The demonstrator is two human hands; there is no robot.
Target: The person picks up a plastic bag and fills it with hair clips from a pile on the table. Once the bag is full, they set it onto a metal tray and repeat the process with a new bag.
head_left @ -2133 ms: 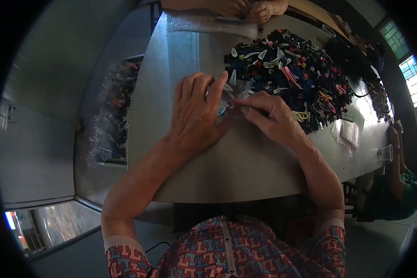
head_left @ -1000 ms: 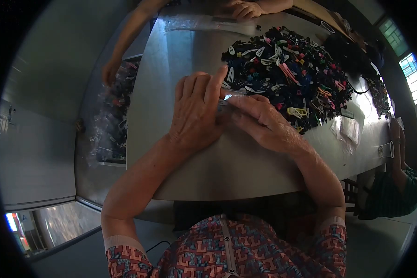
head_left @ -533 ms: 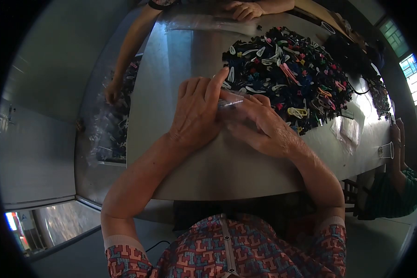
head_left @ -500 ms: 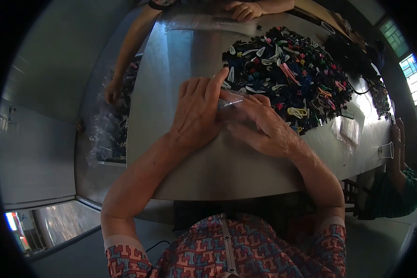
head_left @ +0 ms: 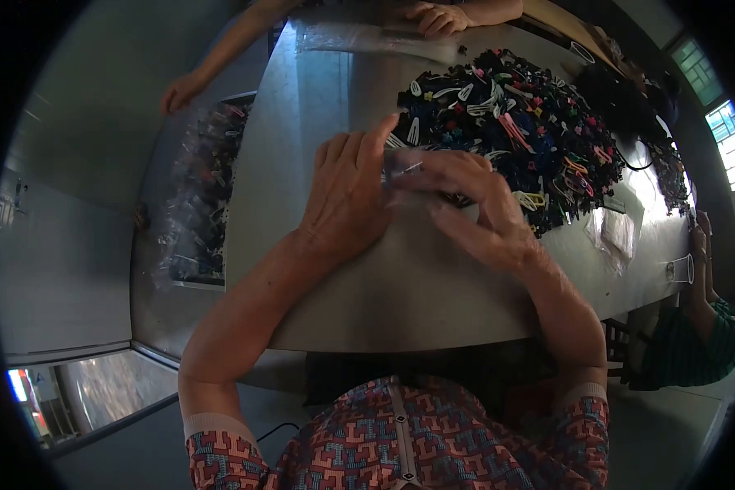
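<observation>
Over the near part of the table, my left hand [head_left: 345, 184] is closed on a small clear plastic bag [head_left: 403, 166], its index finger pointing up. The bag's shiny film stretches between my two hands. My right hand [head_left: 498, 216] is curved at the bag's right side, its fingertips overlapping the film and its thumb lower down; motion smears it. Something small and dark shows between its fingers and thumb, and I cannot tell what it is. Just beyond my hands lies a large pile of hair clips [head_left: 539, 122], mostly dark with white, pink and yellow ones.
A tray [head_left: 200, 284] of bagged clips stands at the left, with a co-worker's hand [head_left: 184, 91] above it. Another hand [head_left: 437, 18] rests at the far edge near flat plastic bags [head_left: 367, 41]. More bags [head_left: 611, 233] and a clear cup [head_left: 679, 268] are at the right.
My right hand has shifted slightly right and its grip has widened, showing the dark thing inside. The co-worker's hand at the left has risen away from the tray.
</observation>
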